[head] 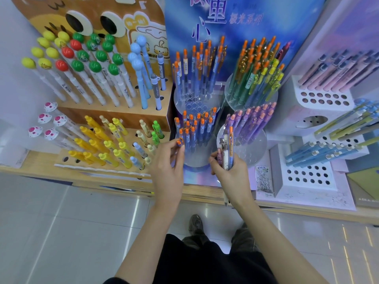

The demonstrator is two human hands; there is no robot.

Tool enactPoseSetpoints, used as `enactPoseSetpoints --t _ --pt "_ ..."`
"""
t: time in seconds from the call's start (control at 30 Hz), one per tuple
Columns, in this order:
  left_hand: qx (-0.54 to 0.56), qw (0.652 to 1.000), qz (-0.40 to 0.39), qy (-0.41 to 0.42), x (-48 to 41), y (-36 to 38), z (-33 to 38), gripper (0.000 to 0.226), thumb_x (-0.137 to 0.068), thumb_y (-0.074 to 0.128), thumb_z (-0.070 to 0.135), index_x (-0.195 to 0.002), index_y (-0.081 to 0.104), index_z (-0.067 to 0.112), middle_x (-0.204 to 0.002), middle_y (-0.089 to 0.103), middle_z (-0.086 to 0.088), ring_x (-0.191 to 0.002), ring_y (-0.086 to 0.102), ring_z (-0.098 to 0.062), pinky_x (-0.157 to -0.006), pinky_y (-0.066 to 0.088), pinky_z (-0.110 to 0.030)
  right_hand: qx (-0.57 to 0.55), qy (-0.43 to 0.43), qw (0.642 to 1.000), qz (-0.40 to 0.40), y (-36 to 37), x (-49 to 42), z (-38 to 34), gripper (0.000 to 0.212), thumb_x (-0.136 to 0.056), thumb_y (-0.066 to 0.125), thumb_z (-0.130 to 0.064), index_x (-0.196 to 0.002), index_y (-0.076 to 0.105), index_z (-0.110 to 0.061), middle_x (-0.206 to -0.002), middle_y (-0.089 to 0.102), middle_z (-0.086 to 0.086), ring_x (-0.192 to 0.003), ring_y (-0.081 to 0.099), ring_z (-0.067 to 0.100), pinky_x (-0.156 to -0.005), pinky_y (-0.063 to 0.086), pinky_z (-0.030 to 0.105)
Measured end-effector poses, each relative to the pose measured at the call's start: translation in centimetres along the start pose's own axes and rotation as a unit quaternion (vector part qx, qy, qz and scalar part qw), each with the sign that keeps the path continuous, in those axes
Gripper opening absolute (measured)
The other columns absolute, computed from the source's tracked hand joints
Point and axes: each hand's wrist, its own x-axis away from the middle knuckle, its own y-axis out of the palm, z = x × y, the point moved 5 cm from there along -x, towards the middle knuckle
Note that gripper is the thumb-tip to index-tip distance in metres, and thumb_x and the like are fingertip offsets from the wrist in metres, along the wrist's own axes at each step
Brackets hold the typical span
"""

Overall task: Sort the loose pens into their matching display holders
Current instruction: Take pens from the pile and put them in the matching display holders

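Left hand [170, 160] pinches orange-capped pen [179, 142] by its top, at rim of front clear holder [198, 158]. I read this as lining it up with matching orange-capped pens [194, 126] standing there. Right hand [230, 171] clamped round bundle of loose pens [226, 152], held upright with tops showing, likely so next one can be picked by colour. Holder of purple pens [254, 148] just beside it. Displays stand on wooden shelf [37, 167]. Pale tiled floor [61, 222] below, shoe [195, 224] in view.
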Motion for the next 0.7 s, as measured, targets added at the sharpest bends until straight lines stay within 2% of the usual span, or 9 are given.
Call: enactPoseSetpoints --t 0.1,0.17,0.33,0.4,0.47,0.53,0.6,0.63,0.7 --pt "-0.022 0.999 -0.024 -0.008 0.6 0.5 -0.4 0.014 -0.090 0.061 0.006 -0.102 0.063 -0.001 -0.092 0.063 -0.005 -0.084 0.064 -0.017 -0.075 0.052 -0.021 0.000 -0.001 1.000 0.003 -0.1 -0.2 0.0 0.016 -0.088 0.063 -0.010 -0.082 0.056 0.003 -0.068 0.054 0.024 -0.057 0.044 0.015 -0.055 0.039 0.022" --pt "-0.021 0.999 -0.031 -0.016 0.7 0.8 -0.6 0.014 -0.090 0.061 0.007 -0.102 0.062 0.000 -0.093 0.065 -0.008 -0.085 0.064 -0.017 -0.075 0.051 -0.019 -0.003 -0.001 1.000 0.005 -0.1 -0.3 -0.1 0.014 -0.087 0.064 -0.011 -0.082 0.058 0.000 -0.066 0.055 0.021 -0.056 0.045 0.013 -0.054 0.040 0.020" --pt "-0.044 0.998 -0.040 -0.019 -0.1 1.2 -0.9 0.013 -0.090 0.062 0.013 -0.099 0.062 0.004 -0.090 0.064 -0.004 -0.080 0.062 -0.014 -0.072 0.053 -0.029 -0.060 0.023 0.998 -0.010 0.2 -0.5 -0.2 0.010 -0.084 0.072 -0.015 -0.082 0.062 -0.014 -0.054 0.055 -0.011 -0.046 0.047 0.002 -0.048 0.039 0.014" --pt "-0.056 0.998 -0.038 -0.019 -0.2 1.2 -0.8 0.012 -0.090 0.063 0.015 -0.094 0.061 0.004 -0.086 0.063 -0.003 -0.076 0.060 -0.015 -0.068 0.053 -0.033 -0.083 0.036 0.996 -0.008 0.2 -0.3 -0.4 0.016 -0.080 0.076 -0.022 -0.082 0.061 -0.017 -0.051 0.051 -0.012 -0.044 0.044 0.006 -0.047 0.039 0.017" --pt "-0.059 0.997 -0.044 -0.025 -0.5 1.1 -0.7 0.012 -0.089 0.064 0.014 -0.093 0.061 0.004 -0.086 0.062 -0.004 -0.077 0.060 -0.017 -0.069 0.053 -0.036 -0.106 0.044 0.993 -0.013 0.1 -0.1 -0.7 0.026 -0.076 0.075 -0.031 -0.085 0.059 -0.012 -0.050 0.047 -0.007 -0.043 0.041 0.012 -0.044 0.038 0.021" --pt "-0.055 0.996 -0.062 -0.034 -0.6 1.1 -0.5 0.016 -0.089 0.064 0.013 -0.101 0.062 0.003 -0.095 0.062 -0.006 -0.087 0.060 -0.019 -0.078 0.051 -0.032 -0.127 0.047 0.991 -0.026 -0.1 0.1 -1.0 0.030 -0.080 0.067 -0.038 -0.085 0.055 -0.011 -0.051 0.046 -0.003 -0.046 0.041 0.014 -0.046 0.038 0.024" --pt "-0.044 0.996 -0.067 -0.044 -0.3 0.7 0.0 0.027 -0.089 0.064 0.016 -0.113 0.060 0.005 -0.109 0.054 -0.007 -0.101 0.057 -0.018 -0.089 0.046 -0.024 -0.180 0.053 0.981 -0.046 -0.2 0.3 -1.3 0.027 -0.090 0.056 -0.042 -0.078 0.051 -0.018 -0.054 0.044 -0.004 -0.049 0.041 0.014 -0.049 0.038 0.025" --pt "-0.028 0.996 -0.060 -0.051 0.0 0.4 0.4 0.030 -0.089 0.063 0.020 -0.115 0.058 0.007 -0.111 0.050 -0.004 -0.104 0.054 -0.014 -0.091 0.043 -0.020 -0.223 0.063 0.971 -0.055 -0.3 0.4 -1.4 0.028 -0.093 0.053 -0.041 -0.074 0.049 -0.021 -0.056 0.044 -0.004 -0.050 0.042 0.013 -0.049 0.038 0.024" --pt "0.003 0.997 -0.060 -0.046 0.8 -0.1 1.7 0.027 -0.088 0.059 0.030 -0.108 0.059 0.012 -0.104 0.048 0.001 -0.095 0.051 -0.005 -0.085 0.040 -0.011 -0.312 0.095 0.943 -0.071 -0.4 0.8 -1.7 0.027 -0.095 0.054 -0.039 -0.074 0.051 -0.022 -0.062 0.046 -0.002 -0.053 0.046 0.013 -0.050 0.042 0.023"
